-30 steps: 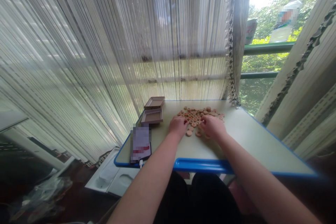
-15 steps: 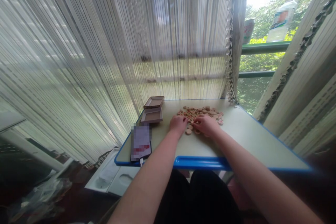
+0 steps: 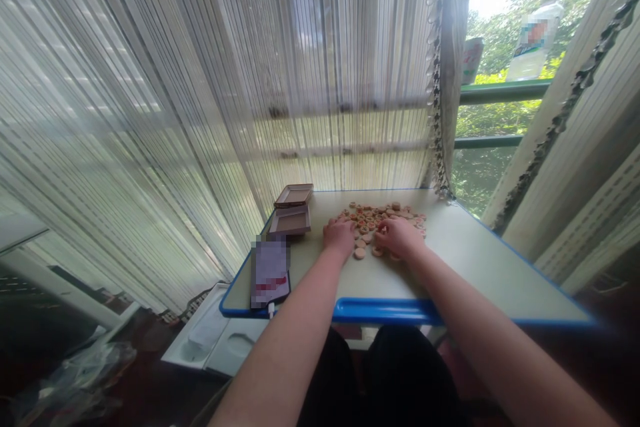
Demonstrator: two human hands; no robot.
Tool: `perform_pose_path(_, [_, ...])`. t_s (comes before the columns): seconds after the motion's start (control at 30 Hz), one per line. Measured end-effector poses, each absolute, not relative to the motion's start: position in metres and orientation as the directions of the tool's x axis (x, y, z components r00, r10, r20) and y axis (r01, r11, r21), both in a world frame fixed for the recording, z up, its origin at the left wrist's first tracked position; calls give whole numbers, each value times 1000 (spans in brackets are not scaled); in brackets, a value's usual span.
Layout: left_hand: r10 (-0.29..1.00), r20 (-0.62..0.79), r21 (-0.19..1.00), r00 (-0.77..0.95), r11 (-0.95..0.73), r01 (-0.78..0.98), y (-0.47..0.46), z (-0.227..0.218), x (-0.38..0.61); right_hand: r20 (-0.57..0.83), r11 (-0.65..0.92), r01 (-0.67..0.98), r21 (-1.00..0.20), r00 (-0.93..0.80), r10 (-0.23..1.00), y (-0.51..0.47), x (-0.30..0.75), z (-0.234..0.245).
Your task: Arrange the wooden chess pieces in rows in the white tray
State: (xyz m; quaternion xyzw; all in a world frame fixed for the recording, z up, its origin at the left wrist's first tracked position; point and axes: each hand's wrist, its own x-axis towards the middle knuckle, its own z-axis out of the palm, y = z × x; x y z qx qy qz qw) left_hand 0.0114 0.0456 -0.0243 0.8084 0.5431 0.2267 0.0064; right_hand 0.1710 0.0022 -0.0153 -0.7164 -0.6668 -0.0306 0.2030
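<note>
Wooden discs [image 3: 371, 221] are lying right of the nearer tray [image 3: 290, 221], left hand [image 3: 341, 236] and right hand [image 3: 401, 236] resting among them, their grip impossible to tell; a light touch should be preventing scatter.

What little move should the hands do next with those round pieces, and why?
Maybe the right hand should reach for the plain round piece at the near side of the pile. It lies uncovered, in the gap between that hand and the left hand, so it looks easy to pick up.
</note>
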Motion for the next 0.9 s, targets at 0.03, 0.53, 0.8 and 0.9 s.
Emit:
perform_pose_path(0.03, [879, 350, 262, 324, -424, 867, 46, -24, 12, 306, -25, 968, -251, 104, 946, 2, 171, -15])
perform_pose_path(0.53, [879, 370, 259, 301, -408, 875, 40, -21, 11, 358, -14, 983, -181, 79, 930, 5, 173, -18])
perform_pose_path(0.8, [868, 347, 289, 355, -459, 840, 32, -21, 7, 417, -85, 967, -239, 181, 890, -4, 187, -19])
perform_pose_path(0.9, [858, 230, 257, 459, -509, 822, 22, -25, 4, 381, -175, 954, -244, 260, 887, -9, 194, -28])
